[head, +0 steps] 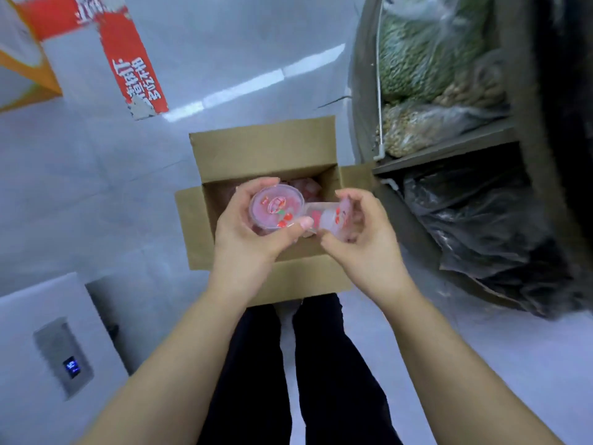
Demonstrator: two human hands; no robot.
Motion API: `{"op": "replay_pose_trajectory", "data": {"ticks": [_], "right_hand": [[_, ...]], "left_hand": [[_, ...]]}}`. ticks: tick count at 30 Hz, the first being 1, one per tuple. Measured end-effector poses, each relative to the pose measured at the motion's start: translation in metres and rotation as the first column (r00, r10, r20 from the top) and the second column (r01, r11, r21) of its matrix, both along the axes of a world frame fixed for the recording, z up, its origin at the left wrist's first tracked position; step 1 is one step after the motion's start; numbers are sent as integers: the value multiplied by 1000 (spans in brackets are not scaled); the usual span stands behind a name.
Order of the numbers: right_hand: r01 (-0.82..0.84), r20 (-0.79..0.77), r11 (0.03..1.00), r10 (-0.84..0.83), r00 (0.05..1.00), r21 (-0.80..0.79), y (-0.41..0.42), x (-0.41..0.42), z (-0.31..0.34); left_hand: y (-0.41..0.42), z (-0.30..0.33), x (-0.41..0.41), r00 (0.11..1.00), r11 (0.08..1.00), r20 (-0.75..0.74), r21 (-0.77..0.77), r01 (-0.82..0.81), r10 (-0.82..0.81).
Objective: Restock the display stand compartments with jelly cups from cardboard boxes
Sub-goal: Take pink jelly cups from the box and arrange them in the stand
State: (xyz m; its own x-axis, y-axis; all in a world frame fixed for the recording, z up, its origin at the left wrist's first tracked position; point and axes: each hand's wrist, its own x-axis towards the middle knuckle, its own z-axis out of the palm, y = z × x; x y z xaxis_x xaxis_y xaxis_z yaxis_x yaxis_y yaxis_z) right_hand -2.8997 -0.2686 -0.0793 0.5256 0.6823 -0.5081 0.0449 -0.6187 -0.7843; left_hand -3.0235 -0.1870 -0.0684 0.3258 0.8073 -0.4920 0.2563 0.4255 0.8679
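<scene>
At frame centre, the left hand (253, 232) and right hand (359, 232) each grip 1 jelly cup (276, 205) above the open cardboard box (256, 149); more cups seemingly remain inside, so restocking looks unfinished.

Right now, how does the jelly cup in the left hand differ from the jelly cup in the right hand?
The left cup is turned so its round printed lid faces the camera; the right cup lies tipped sideways, showing its clear side wall. The left hand wraps the left cup from below, thumb on the rim; the right hand cradles the right cup in its curled fingers. Both are clear pink cups with red fruit print, held above the open cardboard box.
</scene>
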Motion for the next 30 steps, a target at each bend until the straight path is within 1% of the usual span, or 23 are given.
{"op": "replay_pose_trajectory", "data": {"ticks": [3, 6, 8, 10, 12, 14, 17, 19, 22, 24, 26, 30], "right_hand": [[49, 100, 997, -55, 993, 64, -18, 13, 133], [144, 194, 980, -168, 967, 134, -46, 31, 250], [200, 258, 965, -240, 936, 172, -67, 43, 316], [241, 325, 945, -304, 896, 220, -89, 56, 371], [234, 429, 935, -332, 840, 266, -112, 71, 416], [242, 478, 912, -383, 791, 330, -138, 86, 449], [308, 459, 848, -501, 734, 432, -172, 109, 488], [327, 484, 820, -549, 682, 470, -190, 124, 510], [353, 481, 791, -592, 646, 500, -209, 145, 540], [362, 519, 792, -600, 609, 491, -214, 162, 557], [370, 542, 804, -590, 599, 466, -214, 182, 568], [414, 551, 823, -569, 611, 390, -189, 227, 571]], "left_hand": [[-4, 116, 26, 980, 978, 50, 89, 187, -192], [-13, 222, 53, 909, 904, 86, 181, 387, -407], [-19, 282, 71, 845, 830, 105, 281, 481, -525], [-28, 336, 93, 781, 771, 135, 329, 545, -610], [-42, 382, 115, 721, 712, 148, 378, 591, -677], [-61, 418, 138, 685, 678, 172, 437, 591, -708], [-89, 459, 174, 645, 656, 224, 492, 572, -730], [-102, 479, 197, 613, 625, 234, 540, 564, -755], [-113, 504, 229, 564, 588, 256, 594, 549, -785], [-116, 518, 251, 524, 540, 240, 638, 549, -817], [-114, 527, 276, 496, 485, 196, 669, 563, -846], [-101, 525, 332, 490, 440, 105, 625, 644, -866]]}}
